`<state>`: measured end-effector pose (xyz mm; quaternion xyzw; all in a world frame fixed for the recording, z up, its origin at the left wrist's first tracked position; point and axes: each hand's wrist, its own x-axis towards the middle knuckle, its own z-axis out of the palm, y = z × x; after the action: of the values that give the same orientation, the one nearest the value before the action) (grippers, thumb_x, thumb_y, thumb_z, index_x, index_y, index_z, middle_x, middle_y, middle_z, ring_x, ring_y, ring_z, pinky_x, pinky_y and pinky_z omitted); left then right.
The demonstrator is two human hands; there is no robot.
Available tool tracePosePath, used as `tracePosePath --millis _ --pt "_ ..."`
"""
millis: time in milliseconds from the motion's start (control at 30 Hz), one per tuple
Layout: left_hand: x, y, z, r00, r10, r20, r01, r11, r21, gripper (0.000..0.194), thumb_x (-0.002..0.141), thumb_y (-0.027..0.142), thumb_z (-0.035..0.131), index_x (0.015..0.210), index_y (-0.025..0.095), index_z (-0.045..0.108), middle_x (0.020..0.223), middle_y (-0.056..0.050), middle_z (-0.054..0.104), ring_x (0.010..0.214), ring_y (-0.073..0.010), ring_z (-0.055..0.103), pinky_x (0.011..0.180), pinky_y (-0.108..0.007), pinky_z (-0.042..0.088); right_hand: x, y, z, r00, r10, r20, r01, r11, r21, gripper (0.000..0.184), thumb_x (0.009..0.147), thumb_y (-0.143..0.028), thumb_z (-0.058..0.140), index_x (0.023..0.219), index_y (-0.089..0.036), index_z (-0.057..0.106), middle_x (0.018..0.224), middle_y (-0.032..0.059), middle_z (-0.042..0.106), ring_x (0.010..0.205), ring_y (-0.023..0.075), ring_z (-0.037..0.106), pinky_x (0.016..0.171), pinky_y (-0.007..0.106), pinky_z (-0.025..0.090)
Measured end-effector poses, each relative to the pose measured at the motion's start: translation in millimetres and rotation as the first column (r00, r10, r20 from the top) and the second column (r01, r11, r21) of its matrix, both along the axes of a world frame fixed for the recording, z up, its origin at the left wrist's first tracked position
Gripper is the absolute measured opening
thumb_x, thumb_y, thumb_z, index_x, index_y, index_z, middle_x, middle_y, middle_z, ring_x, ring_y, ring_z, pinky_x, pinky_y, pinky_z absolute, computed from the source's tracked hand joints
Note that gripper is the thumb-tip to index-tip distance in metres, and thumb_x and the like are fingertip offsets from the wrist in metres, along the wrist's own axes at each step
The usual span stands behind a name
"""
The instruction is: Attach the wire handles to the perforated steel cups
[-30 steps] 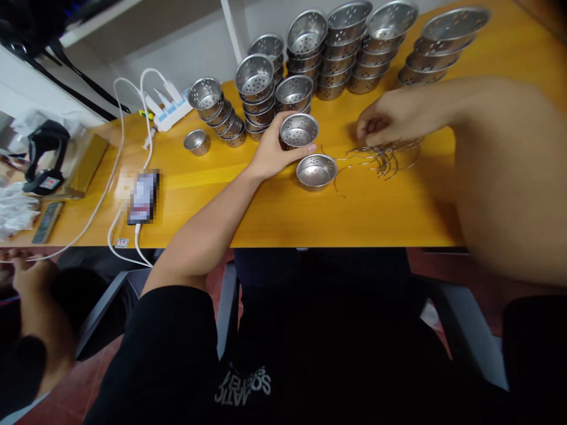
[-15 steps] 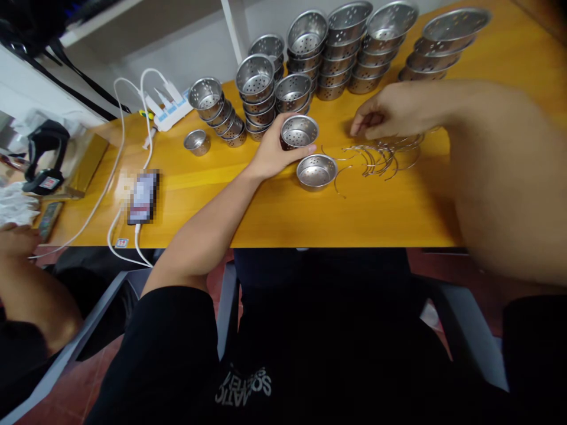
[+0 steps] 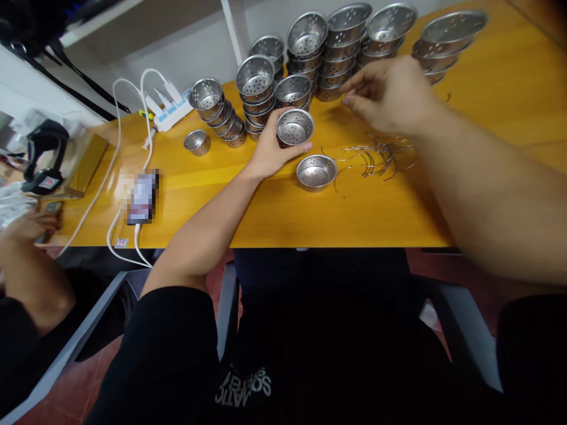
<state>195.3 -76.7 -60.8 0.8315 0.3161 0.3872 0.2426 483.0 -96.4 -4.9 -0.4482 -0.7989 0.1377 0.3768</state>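
My left hand [image 3: 271, 144] is wrapped round a perforated metal cup [image 3: 295, 127], held tilted with its mouth toward me. Just below it, a second perforated metal cup [image 3: 316, 172] stands on the table. My right hand [image 3: 383, 94] is raised above the table, in front of the tall stacks, with thumb and fingertips pinched together. Motion blurs it, and I cannot make out what is between the fingertips. A loose pile of thin curved wires [image 3: 376, 160] lies below and partly behind my right hand and forearm.
Stacked perforated cups [image 3: 308, 41] line the back of the table [image 3: 274, 218]. A small cup [image 3: 197, 142] stands alone at left. A phone [image 3: 143, 198], white cables and a power strip [image 3: 172, 112] lie further left. Another person's hand [image 3: 31, 227] touches a phone at far left.
My right hand has risen from the wires and swung left and back. The cup in my left hand has shifted slightly up and left. The other person's hand has moved onto the phone.
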Motion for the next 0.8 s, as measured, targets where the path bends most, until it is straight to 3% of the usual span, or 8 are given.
tracePosePath --millis 100,200,367,433,600,800 --pt "1 0 -0.6 0.999 0.014 0.046 -0.013 1.0 -0.026 0.101 0.073 0.082 0.072 0.146 0.024 0.035 0.144 -0.012 0.054 0.134 -0.0259 0.059 0.122 -0.048 0.046 0 7 -7.8 0.999 0.021 -0.044 -0.022 1.0 -0.017 0.044 0.099 -0.064 0.062 0.119 -0.026 0.071 0.108 0.0074 0.074 0.091 0.0164 0.066 0.09 0.035 0.056" --pt "2 2 -3.8 0.998 0.022 0.056 -0.02 0.999 -0.039 0.101 0.071 0.082 0.075 0.145 0.024 0.037 0.144 -0.012 0.055 0.132 -0.0258 0.06 0.122 -0.049 0.047 -1 8 -9.7 0.995 0.071 -0.063 -0.075 0.995 -0.062 0.044 0.095 -0.065 0.066 0.115 -0.026 0.072 0.107 0.008 0.074 0.09 0.0182 0.066 0.09 0.038 0.056" --pt "3 8 -12.6 0.998 -0.045 0.035 0.047 0.998 -0.033 0.105 0.079 0.085 0.062 0.155 0.027 0.018 0.15 -0.013 0.049 0.136 -0.0239 0.059 0.121 -0.047 0.047 -9 -7 2.3 0.999 0.03 -0.038 -0.031 0.999 -0.029 0.041 0.097 -0.065 0.063 0.108 -0.027 0.074 0.099 0.007 0.073 0.083 0.0185 0.064 0.082 0.037 0.054" --pt "4 7 -12.2 0.998 -0.053 0.036 0.054 0.998 -0.028 0.103 0.082 0.085 0.058 0.156 0.027 0.017 0.152 -0.014 0.047 0.138 -0.0237 0.058 0.121 -0.047 0.047 -12 -12 7.9 0.999 -0.003 -0.053 0.003 1.0 0.005 0.038 0.098 -0.063 0.061 0.108 -0.029 0.073 0.099 0.0062 0.073 0.08 0.0177 0.061 0.079 0.036 0.053" --pt "6 -4 2.3 0.998 -0.004 0.055 0.005 1.0 -0.018 0.099 0.07 0.084 0.073 0.143 0.026 0.04 0.144 -0.012 0.057 0.134 -0.0262 0.061 0.121 -0.05 0.049 -23 -16 12.8 0.978 0.02 -0.209 -0.02 1.0 0.003 0.04 0.096 -0.065 0.064 0.104 -0.026 0.067 0.095 0.0047 0.07 0.074 0.015 0.062 0.067 0.032 0.052" --pt "10 -23 20.6 0.999 -0.04 0.023 0.039 0.999 0.027 0.098 0.068 0.086 0.073 0.141 0.027 0.047 0.152 -0.011 0.053 0.146 -0.0294 0.054 0.125 -0.053 0.046 -44 -25 18.4 0.91 0.095 -0.403 -0.122 0.992 -0.044 0.042 0.091 -0.067 0.07 0.099 -0.026 0.06 0.088 0.0027 0.067 0.074 0.0172 0.07 0.067 0.034 0.058"
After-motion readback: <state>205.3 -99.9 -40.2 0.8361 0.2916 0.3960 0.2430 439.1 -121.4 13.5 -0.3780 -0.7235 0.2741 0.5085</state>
